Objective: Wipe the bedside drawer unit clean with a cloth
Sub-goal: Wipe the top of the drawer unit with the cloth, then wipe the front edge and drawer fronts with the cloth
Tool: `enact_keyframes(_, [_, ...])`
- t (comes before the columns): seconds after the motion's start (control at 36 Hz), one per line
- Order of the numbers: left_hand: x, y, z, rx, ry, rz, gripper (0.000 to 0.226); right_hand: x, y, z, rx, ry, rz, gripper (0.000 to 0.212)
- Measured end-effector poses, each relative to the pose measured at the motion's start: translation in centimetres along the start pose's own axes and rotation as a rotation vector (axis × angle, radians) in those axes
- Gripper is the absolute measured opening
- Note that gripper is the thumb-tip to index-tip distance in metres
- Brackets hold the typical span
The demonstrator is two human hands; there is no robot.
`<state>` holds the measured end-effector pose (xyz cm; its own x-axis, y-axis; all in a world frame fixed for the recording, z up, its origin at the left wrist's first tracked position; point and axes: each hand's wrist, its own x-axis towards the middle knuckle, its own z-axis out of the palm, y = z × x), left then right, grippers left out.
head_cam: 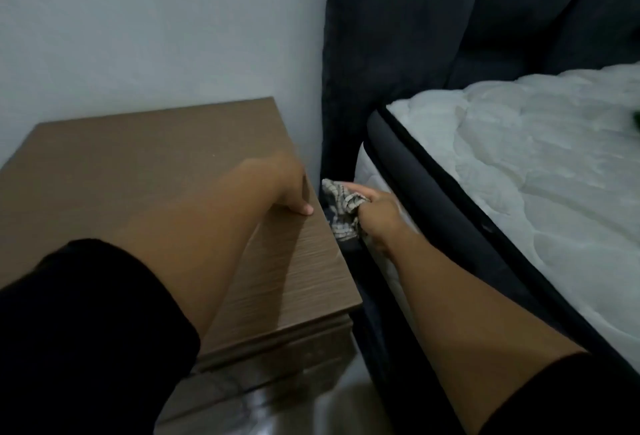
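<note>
while the left hand (289, 187) rests on the right edge of the brown drawer unit (145, 171), its fingers (304, 208) are curled over that edge, pressed together. the right hand (375, 215) is down in the narrow gap between unit and mattress (540, 157), fingers closed around a bunched checked cloth (341, 209). cloth lies against the unit's right side, below the top. dark headboard (433, 19) behind; black sleeves on both arms.
</note>
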<state>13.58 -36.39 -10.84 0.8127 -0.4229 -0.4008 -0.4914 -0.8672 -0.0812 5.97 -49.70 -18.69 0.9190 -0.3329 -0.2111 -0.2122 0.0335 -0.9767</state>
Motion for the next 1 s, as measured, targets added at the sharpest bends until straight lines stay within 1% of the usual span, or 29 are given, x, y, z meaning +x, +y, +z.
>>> enact_keyframes(0.08, [0.3,-0.2,-0.5,0.034,0.033,0.010,0.078,0.6,-0.1,0.6,-0.061,-0.014,-0.078,0.048])
enact_keyframes(0.19, [0.3,-0.1,-0.3,0.086,0.133,0.008,0.070,0.7,0.3,1.3,-0.044,-0.028,-0.167,0.039])
enact_keyframes(0.28, [-0.4,0.0,0.8,0.064,0.205,0.006,0.062,0.2,1.2,1.5,0.008,-0.030,-0.165,0.032])
enact_keyframes(0.44, [-2.8,-0.6,3.0,-0.004,0.279,-0.007,0.054,-2.3,2.1,1.1,0.023,0.004,-0.180,0.026])
enact_keyframes(0.58, [-5.4,-1.2,5.0,-0.054,0.230,-0.064,0.057,-5.8,3.7,0.1,-0.033,0.025,-0.110,0.025])
enact_keyframes(0.64, [-6.5,-1.4,5.0,-0.091,0.240,-0.077,0.058,-6.9,3.4,-0.5,-0.037,0.025,-0.120,0.026])
enact_keyframes(0.72, [-8.6,-1.5,5.1,-0.149,0.265,-0.091,0.053,-8.6,3.1,-1.2,-0.036,0.054,-0.157,0.024])
enact_keyframes(0.86, [-12.2,-2.1,7.7,-0.241,0.331,-0.149,0.054,-12.2,4.5,-1.9,-0.096,0.120,-0.203,0.028])
enact_keyframes(1.0, [-15.9,-3.2,9.9,-0.352,0.368,-0.228,0.052,-16.1,5.3,-1.9,-0.022,0.192,-0.249,0.036])
